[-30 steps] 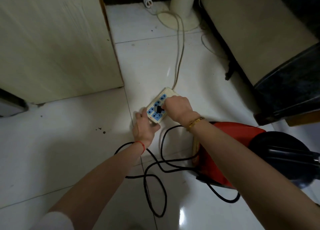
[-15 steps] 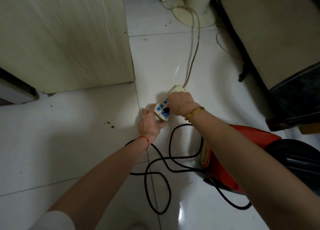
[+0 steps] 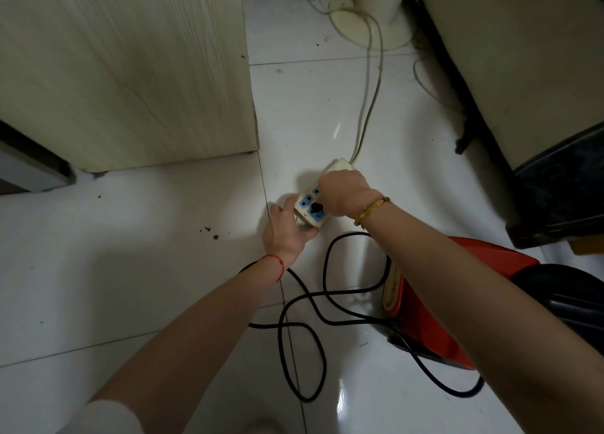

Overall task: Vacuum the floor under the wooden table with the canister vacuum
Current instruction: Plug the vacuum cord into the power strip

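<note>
Step in hand: power hookup, no vacuuming yet. Left hand (image 3: 287, 231) grips the near end of the power strip (image 3: 310, 205) on the floor, steadying it. Right hand (image 3: 346, 190) is curled over the strip's far part just beside the black plug (image 3: 315, 207); plug looks seated in a blue socket, though I can't tell if it's fully home (the fingers hide that side). Black cord (image 3: 304, 329) loops loose across the tiles to the red canister vacuum (image 3: 425, 319) at lower right, beside the right forearm. Next, my read: confirm seating, release the strip, clear the cord loops, grab the hose.
</note>
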Available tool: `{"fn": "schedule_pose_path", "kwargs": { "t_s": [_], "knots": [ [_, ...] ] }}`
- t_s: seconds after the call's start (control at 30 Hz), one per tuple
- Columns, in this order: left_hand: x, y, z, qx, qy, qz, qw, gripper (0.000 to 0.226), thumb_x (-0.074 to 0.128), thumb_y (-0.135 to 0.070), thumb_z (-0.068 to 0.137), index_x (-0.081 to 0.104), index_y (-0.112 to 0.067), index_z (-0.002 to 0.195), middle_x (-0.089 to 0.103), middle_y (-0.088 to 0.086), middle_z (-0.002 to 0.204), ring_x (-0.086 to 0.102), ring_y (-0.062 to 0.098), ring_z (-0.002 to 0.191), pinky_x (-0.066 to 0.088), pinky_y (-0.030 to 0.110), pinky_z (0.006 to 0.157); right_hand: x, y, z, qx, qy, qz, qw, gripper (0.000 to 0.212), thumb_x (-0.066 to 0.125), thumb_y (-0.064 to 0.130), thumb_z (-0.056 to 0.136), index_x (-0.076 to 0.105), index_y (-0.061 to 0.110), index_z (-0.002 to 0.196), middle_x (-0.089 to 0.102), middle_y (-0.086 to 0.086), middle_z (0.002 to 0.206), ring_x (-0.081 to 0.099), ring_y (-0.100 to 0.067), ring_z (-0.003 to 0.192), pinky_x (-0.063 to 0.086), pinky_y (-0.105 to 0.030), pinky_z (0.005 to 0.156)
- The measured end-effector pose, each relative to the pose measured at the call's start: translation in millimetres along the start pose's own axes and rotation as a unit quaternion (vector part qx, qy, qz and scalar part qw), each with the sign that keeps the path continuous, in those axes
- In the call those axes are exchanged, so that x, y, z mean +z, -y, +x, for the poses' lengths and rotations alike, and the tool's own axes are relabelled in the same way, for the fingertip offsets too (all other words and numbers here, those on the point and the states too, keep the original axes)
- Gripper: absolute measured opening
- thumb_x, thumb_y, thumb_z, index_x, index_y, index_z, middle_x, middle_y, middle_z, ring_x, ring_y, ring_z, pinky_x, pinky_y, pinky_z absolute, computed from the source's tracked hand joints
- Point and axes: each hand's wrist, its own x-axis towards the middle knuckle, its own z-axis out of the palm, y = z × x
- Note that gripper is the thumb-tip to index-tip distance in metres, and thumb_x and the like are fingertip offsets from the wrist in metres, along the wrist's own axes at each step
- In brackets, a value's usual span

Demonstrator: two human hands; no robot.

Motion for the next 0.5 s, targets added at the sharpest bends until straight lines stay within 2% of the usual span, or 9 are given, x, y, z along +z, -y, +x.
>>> {"fn": "schedule_pose_path", "kwargs": {
  "t_s": [0.17,0.3,0.43,0.5],
  "knots": [
    [0,3,2,0.007,-0.003,0.001,1.0,0.072,0.078,-0.04,0.071,0.045,-0.032,0.135,0.047,0.005,0.115,0.057,0.022,0.099,0.045,0.027,0.08,3,-6,2,-0.009,0.0,0.022,1.0,0.027,0.047,0.028,0.096,0.06,0.012,0.113,0.063,-0.007,0.112,0.061,-0.024,0.101,0.043,-0.031,0.075],
    [-1,3,3,0.01,-0.002,0.001,1.0,0.071,0.078,-0.04,0.071,0.046,-0.033,0.133,0.047,0.005,0.115,0.056,0.021,0.1,0.041,0.023,0.076,4,-1,6,-0.047,-0.011,-0.051,0.998,0.023,0.046,0.025,0.097,0.062,0.011,0.107,0.065,-0.006,0.107,0.063,-0.023,0.096,0.04,-0.03,0.068],
    [-1,4,2,0.013,-0.004,0.0,1.0,0.071,0.078,-0.041,0.071,0.046,-0.033,0.133,0.046,0.004,0.116,0.055,0.021,0.099,0.039,0.022,0.075,3,10,8,-0.077,0.007,-0.099,0.992,0.02,0.047,0.019,0.095,0.062,0.009,0.105,0.064,-0.008,0.108,0.063,-0.026,0.099,0.044,-0.033,0.076],
    [0,5,3,0.017,-0.003,0.0,1.0,0.07,0.077,-0.042,0.071,0.047,-0.033,0.132,0.046,0.004,0.115,0.056,0.02,0.097,0.039,0.022,0.074,5,13,6,-0.079,0.002,-0.097,0.992,0.018,0.048,0.015,0.094,0.062,0.009,0.103,0.063,-0.008,0.108,0.062,-0.025,0.099,0.042,-0.031,0.074]
  ]
}}
